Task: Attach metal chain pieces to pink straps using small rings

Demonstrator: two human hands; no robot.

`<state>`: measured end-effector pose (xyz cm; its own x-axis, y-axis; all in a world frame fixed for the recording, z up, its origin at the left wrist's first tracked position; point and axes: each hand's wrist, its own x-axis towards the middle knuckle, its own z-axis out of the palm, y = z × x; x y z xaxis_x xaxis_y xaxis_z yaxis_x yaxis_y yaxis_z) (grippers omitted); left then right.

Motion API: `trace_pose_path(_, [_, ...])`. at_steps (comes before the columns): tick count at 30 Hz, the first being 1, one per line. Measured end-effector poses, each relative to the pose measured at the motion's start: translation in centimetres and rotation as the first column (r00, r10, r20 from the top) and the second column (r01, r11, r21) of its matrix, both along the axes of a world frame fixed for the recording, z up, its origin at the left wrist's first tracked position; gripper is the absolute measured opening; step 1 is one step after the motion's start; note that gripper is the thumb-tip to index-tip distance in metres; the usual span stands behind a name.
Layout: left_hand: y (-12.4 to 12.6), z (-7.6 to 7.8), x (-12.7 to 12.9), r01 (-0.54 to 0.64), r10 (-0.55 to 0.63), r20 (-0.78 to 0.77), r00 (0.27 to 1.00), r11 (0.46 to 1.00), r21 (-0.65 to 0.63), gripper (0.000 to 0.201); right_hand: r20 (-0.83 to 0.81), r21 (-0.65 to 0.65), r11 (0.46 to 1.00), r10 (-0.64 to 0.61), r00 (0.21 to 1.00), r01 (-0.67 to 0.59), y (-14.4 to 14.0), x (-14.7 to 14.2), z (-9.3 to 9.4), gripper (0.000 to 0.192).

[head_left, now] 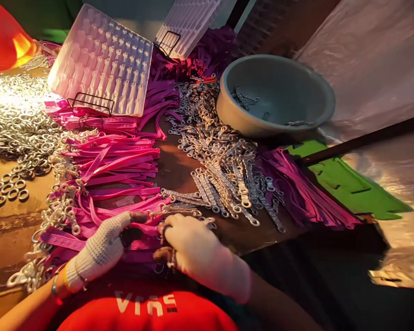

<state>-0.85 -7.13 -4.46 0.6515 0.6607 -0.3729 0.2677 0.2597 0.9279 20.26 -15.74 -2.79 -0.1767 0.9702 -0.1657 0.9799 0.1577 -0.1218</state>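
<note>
Both hands wear knitted white cotton gloves with worn-through fingertips. The left hand point(101, 250), at about seven o'clock in the view, is loosely curled with its forefinger stretched out over a flat pink strap point(143, 230) that runs across to the right hand point(189, 248) at six o'clock. The right hand is closed, knuckles up, pinching that strap's end together with a small metal clasp point(165, 228); how tight the grip is cannot be told. The strap lies at the near edge of a heap of glossy pink straps point(117, 165), thin and ribbon-like, spreading toward ten o'clock. At one o'clock from the hands lies a scatter of shiny metal clasps point(224, 174), and beyond it a smooth round grey bowl point(317, 99). Silver rings point(17, 119) pile up at nine o'clock, purple straps point(296, 188) at three. A ribbed translucent plastic tray point(103, 59) leans at eleven o'clock.
</note>
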Motion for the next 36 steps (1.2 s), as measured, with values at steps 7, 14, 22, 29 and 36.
trace_pose_path(7, [1.3, 2.2, 0.8, -0.214, 0.31, 0.096, 0.946, 0.819, -0.533, 0.049, 0.271, 0.078, 0.871, -0.487, 0.83, 0.485, 6.3, 9.6, -3.2, 0.029])
trace_pose_path(14, [0.8, 2.9, 1.4, -0.168, 0.3, 0.151, 0.942, 0.809, -0.563, 0.038, 0.358, 0.008, 0.867, -0.467, 0.808, 0.498, 9.5, 9.6, -6.2, 0.03])
trace_pose_path(22, [-0.9, 1.5, 0.2, -0.103, 0.131, 0.06, 0.989, 0.932, -0.347, 0.031, 0.255, -0.031, 0.816, -0.552, 0.794, 0.577, 10.2, 11.7, -6.3, 0.029])
trace_pose_path(29, [-1.5, 0.6, -0.4, -0.034, 0.038, 0.033, 0.999, 0.992, -0.118, 0.031, -0.051, 0.059, 0.847, -0.526, 0.849, 0.528, 6.7, 8.4, -5.4, 0.032])
trace_pose_path(36, [-2.3, 1.2, -0.1, 0.066, -0.023, -0.161, 0.987, 0.961, 0.27, 0.027, -0.598, 0.047, 0.991, -0.072, 0.798, 0.125, 1.6, -0.2, 0.6, 0.035])
